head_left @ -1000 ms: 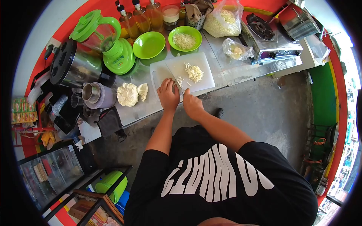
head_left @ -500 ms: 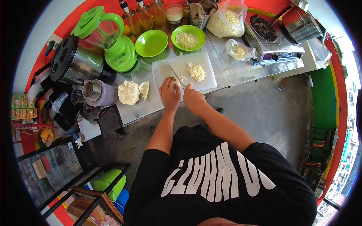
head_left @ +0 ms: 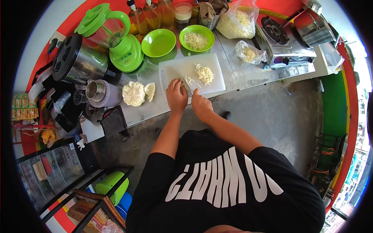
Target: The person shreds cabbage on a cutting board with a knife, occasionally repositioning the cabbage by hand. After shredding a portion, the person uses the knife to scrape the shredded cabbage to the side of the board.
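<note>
Head view: right hand (head_left: 201, 105) closed round the knife (head_left: 182, 75) handle at the cutting board's (head_left: 171, 71) near edge; blade runs toward the far edge. Left hand (head_left: 176, 95) curled at the board's near-left corner, fingers bent; can't tell what they pinch. Pale shreds (head_left: 204, 74) piled toward the right edge. Green bowl (head_left: 211, 38) beyond the far edge, more shreds inside.

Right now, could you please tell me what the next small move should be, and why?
Probably draw the fingers of the left hand back slightly, since the right hand holds the knife close beside them over the cutting board.
</note>
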{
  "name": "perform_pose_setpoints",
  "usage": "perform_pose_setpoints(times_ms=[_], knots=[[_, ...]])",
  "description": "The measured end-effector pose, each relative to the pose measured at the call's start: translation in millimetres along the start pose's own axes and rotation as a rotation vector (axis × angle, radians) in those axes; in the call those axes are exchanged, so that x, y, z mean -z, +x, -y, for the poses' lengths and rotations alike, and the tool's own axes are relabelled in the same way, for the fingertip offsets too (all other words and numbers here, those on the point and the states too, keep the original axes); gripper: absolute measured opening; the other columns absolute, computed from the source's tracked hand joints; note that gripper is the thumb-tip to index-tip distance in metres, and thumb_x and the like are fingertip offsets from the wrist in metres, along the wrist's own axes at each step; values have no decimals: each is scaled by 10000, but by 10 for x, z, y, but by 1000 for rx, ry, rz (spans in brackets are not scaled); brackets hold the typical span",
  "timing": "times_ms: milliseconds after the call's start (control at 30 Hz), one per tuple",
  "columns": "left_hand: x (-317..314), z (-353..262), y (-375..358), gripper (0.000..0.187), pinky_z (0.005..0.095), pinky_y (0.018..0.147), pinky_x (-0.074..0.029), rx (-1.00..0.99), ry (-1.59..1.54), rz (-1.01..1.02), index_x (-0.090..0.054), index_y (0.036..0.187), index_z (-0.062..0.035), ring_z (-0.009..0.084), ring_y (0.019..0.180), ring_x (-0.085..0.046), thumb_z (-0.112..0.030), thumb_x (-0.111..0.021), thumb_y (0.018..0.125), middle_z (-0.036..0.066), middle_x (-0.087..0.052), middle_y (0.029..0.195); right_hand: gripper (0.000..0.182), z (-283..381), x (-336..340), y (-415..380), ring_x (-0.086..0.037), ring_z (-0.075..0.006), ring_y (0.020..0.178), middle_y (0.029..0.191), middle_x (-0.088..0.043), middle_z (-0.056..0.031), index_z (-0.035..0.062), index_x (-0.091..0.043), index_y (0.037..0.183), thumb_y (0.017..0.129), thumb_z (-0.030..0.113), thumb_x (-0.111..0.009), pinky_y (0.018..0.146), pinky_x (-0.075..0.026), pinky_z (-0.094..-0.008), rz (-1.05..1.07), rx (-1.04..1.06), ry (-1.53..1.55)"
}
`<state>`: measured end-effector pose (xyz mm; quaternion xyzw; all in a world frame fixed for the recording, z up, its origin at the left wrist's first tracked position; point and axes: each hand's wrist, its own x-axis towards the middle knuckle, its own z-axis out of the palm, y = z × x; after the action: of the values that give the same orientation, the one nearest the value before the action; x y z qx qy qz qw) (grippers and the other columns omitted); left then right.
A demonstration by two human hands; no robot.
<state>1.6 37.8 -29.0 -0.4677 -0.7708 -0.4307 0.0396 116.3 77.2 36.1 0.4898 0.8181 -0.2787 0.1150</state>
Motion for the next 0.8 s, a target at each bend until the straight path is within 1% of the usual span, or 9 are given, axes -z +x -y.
perform_pose_setpoints(times_ms=[67, 100, 167, 300, 367, 500, 567, 700, 800], knots=[[15, -21, -3, 226, 421, 973, -435, -1, -21, 6, -657, 1096, -29, 292, 1202, -590, -70, -620, 877, 96, -643, 1234, 207, 12, 45, 90, -717, -455, 911, 950, -708, -292, -35, -431, 1110, 948, 56, -523, 784, -593, -496, -47, 67, -9], [16, -23, -6, 226, 421, 973, -435, -6, -21, 5, -657, 1096, -29, 292, 1202, -590, -70, -620, 877, 96, -643, 1234, 207, 25, 87, 108, -717, -455, 911, 950, -708, -292, -35, -431, 1110, 948, 56, -523, 784, -593, -496, -51, 67, -7], [22, -18, -10, 224, 420, 970, -437, -14, -25, -1, -660, 1091, -28, 300, 1194, -593, -59, -615, 874, 99, -643, 1229, 192, 61, 160, 134, -716, -457, 912, 948, -708, -290, -25, -432, 1102, 949, 53, -519, 784, -592, -497, -44, 136, -45], [28, -8, 13, 199, 420, 953, -455, -52, -33, -8, -680, 1061, -21, 312, 1147, -613, -55, -627, 872, 106, -658, 1201, 185, 8, 89, -29, -717, -455, 909, 943, -711, -284, -18, -433, 1098, 949, 53, -517, 784, -592, -492, -113, 145, -25], [21, -17, 6, 206, 425, 952, -458, -31, -22, -27, -685, 1064, -20, 313, 1140, -615, -48, -624, 869, 110, -658, 1197, 198, -34, -21, -63, -745, -389, 852, 893, -730, -241, -24, -445, 1111, 961, 70, -533, 732, -613, -429, -47, 43, -71], [1, 3, 7, 212, 426, 959, -457, -23, -14, -21, -688, 1070, -19, 312, 1140, -614, -53, -621, 871, 109, -660, 1193, 190, -47, -61, 23, -746, -381, 834, 879, -730, -234, -19, -454, 1101, 956, 68, -539, 723, -614, -430, -72, 45, -93], [-6, 5, -4, 211, 427, 963, -455, -22, -8, -31, -688, 1069, -21, 311, 1144, -613, -58, -623, 872, 105, -661, 1192, 185, -28, -4, 106, -748, -373, 833, 875, -729, -234, -15, -460, 1097, 953, 67, -542, 723, -614, -431, -147, 130, -93], [10, 17, -12, 214, 425, 965, -454, -23, -8, -24, -685, 1071, -20, 311, 1151, -610, -63, -629, 869, 102, -662, 1192, 187, 30, 44, 101, -748, -371, 833, 880, -730, -236, -16, -462, 1102, 953, 66, -541, 721, -614, -435, -149, 158, -125], [12, 5, -3, 214, 425, 965, -454, -1, -45, -7, -682, 1074, -19, 311, 1158, -607, -62, -630, 871, 103, -658, 1200, 196, -16, -2, -57, -747, -375, 833, 884, -731, -234, -19, -460, 1112, 955, 66, -540, 724, -613, -440, -115, 124, -111]])
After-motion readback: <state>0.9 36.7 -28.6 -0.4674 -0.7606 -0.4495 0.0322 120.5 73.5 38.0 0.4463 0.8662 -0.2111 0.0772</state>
